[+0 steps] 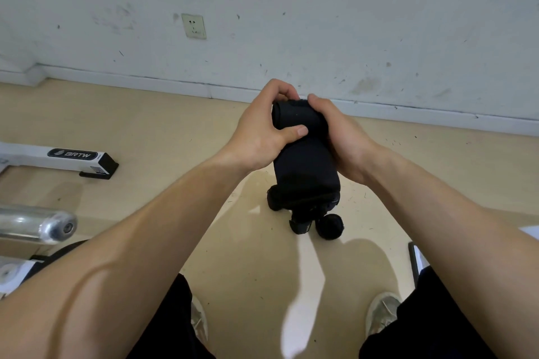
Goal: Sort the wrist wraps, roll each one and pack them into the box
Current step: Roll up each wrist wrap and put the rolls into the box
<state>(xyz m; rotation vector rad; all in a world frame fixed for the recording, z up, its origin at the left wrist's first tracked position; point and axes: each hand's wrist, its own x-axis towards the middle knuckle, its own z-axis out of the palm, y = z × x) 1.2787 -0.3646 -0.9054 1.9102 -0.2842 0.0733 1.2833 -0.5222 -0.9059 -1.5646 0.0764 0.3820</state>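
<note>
Two hands at frame centre, left hand (262, 131) and right hand (347, 143), both clenched round one wrist wrap (303, 160), black, rolled at its top end, tail hanging down. Just below centre, on the floor (175, 125), seemingly three more black wraps (329, 226) heaped together, partly hidden by the tail.

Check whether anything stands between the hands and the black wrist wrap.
Nothing does: the left hand and right hand both grip the wrist wrap directly at its rolled top. No box shows in view, so the path there cannot be judged.
</note>
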